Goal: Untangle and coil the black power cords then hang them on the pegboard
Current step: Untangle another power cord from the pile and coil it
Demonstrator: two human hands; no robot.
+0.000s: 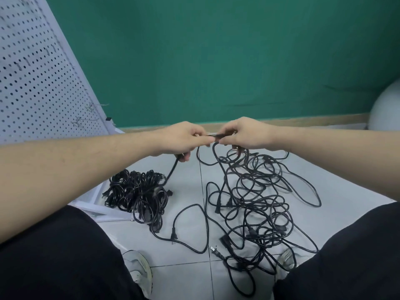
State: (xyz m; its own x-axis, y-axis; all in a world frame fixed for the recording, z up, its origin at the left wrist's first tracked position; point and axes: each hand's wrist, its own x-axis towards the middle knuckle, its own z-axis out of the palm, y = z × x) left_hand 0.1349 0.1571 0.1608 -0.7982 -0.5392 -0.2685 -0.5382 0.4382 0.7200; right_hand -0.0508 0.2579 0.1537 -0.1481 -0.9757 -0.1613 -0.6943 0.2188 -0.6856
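Sprawling across the pale tiled floor (186, 185) at the lower right of the frame, the loose tangle of black power cords (259, 198) loops over itself many times, with several plugs showing among the strands. A tighter bundle of cords (138, 191) lies at lower centre-left, partly on a white frame base (104, 207). One plug (216, 252) rests near the bottom centre, prongs up-left.

Both hands meet at mid-frame above the floor. The left hand (184, 139) has its fingers curled round a cord (172, 171) that drops toward the bundle. The right hand (242, 134) pinches a short black stretch between the two hands, while a strand hangs from it into the tangle. A white pegboard (36, 72) with wire hooks (86, 113) leans at upper left.
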